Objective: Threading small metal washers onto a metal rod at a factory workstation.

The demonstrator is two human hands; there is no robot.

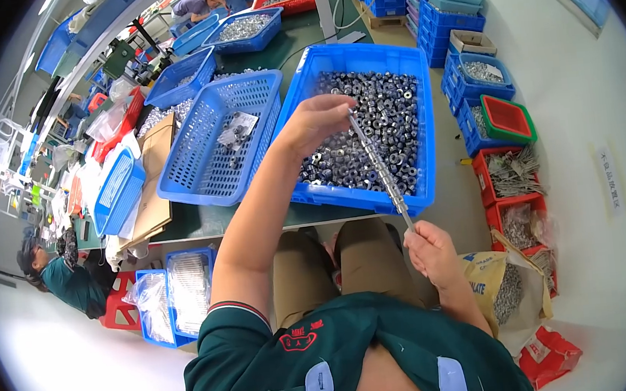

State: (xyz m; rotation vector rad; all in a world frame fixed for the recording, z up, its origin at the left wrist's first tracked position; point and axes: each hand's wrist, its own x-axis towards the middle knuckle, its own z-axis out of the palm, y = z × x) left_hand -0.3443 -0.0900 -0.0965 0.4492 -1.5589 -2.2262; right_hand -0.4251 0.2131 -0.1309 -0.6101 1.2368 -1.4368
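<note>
Nearest, right hand (430, 248) closed around the lower end of a long thin metal rod (379, 166), held low over the lap, just right of the knees. Rod slanting up and to the left from that fist, threaded along much of its length with small ring-shaped metal parts. Farther along, left hand (315, 120) pinched shut on the upper end of the rod, fingertips at its tip, poised over the near-left part of a blue plastic crate (418, 95). Crate heaped with dark metal nuts (378, 125), resting on a green table (202, 223). Just left of it, a blue mesh basket (207, 153) holding a few small bags of parts. Near right on the floor, an open sack (502, 283) of small metal pieces and a red bag (547, 355), with red bins (511, 176) of metal parts beyond. Near left under the table, a blue bin (176, 295) with clear bags. Far right, stacked blue crates (451, 20). Far left, more blue baskets (182, 76) and another person (64, 276) seated low at the left edge.
</note>
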